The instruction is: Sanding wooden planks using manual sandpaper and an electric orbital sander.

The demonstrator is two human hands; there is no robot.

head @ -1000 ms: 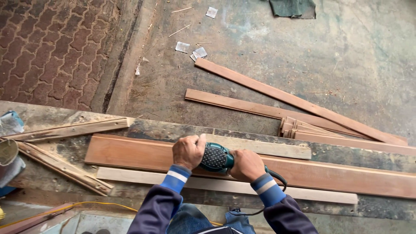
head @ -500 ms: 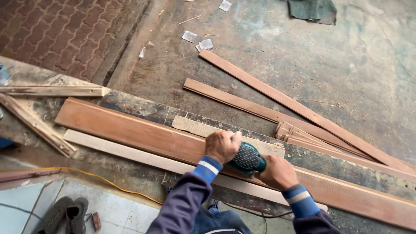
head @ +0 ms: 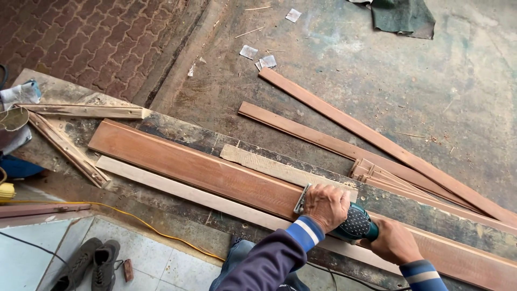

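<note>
A person leans over a worn table (head: 177, 141), both hands closed around a teal power sander (head: 353, 223) resting on a long reddish plank (head: 204, 170). The left hand (head: 325, 206) presses its front; the right hand (head: 393, 243) grips the rear. The plank lies loose between thinner strips, so it may slide, and the trailing cord (head: 344, 276) could snag.

Left hand (head: 325, 206) lay palm-down, fingers (head: 314, 200) curled forward, wrist bent slightly. Right hand (head: 393, 243) sat just behind it, closed in a grip (knuckles up). Both forearms reached in from lower frame, sleeves blue-cuffed.
</note>
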